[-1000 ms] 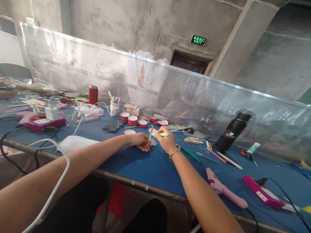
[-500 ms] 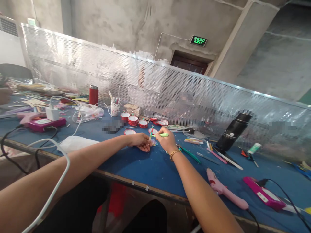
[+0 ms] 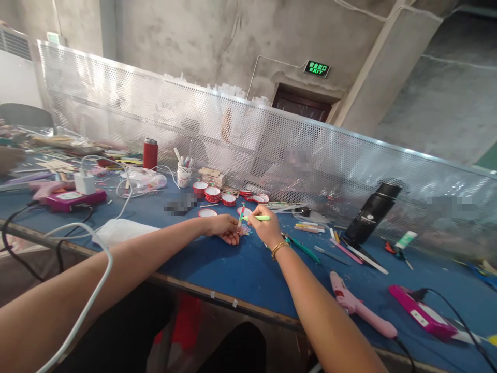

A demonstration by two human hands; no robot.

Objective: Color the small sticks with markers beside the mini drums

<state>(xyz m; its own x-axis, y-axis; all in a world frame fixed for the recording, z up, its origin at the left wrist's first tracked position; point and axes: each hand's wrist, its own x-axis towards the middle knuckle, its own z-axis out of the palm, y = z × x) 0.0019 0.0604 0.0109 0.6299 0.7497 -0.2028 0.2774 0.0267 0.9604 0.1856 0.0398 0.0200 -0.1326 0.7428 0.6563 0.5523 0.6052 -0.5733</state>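
Closest of all, a white cable (image 3: 106, 246) loops past the left forearm, on the near side of the grip, while a pink glue gun (image 3: 365, 312) lies well to the right of the hands, beside a magenta box (image 3: 423, 313) with a black cord plugged in. Both hands meet over the blue table (image 3: 221, 267). The left hand (image 3: 225, 228) pinches the lower end of a narrow strip (image 3: 241, 213), coloured red and green above, so that it stands up from the fingers at a slight tilt. The right hand (image 3: 265, 224), a gold bracelet (image 3: 278, 248) at its wrist, has thumb and fingers closed around a light green pen (image 3: 260, 218) pointed left at the strip; whether the tip touches it, I cannot tell. Just right of that wrist lies a green-handled tool (image 3: 305, 249). Beyond the grip sit red-and-white dishes, a stack (image 3: 212, 195) of them a little to the left, then a paper cup (image 3: 184, 176) of pens and a red bottle (image 3: 150, 154) farther left. A black bottle (image 3: 373, 213) leans well to the right. Behind everything runs a perforated metal screen (image 3: 330, 150), and past it a green exit sign (image 3: 317, 68) glows on the wall.
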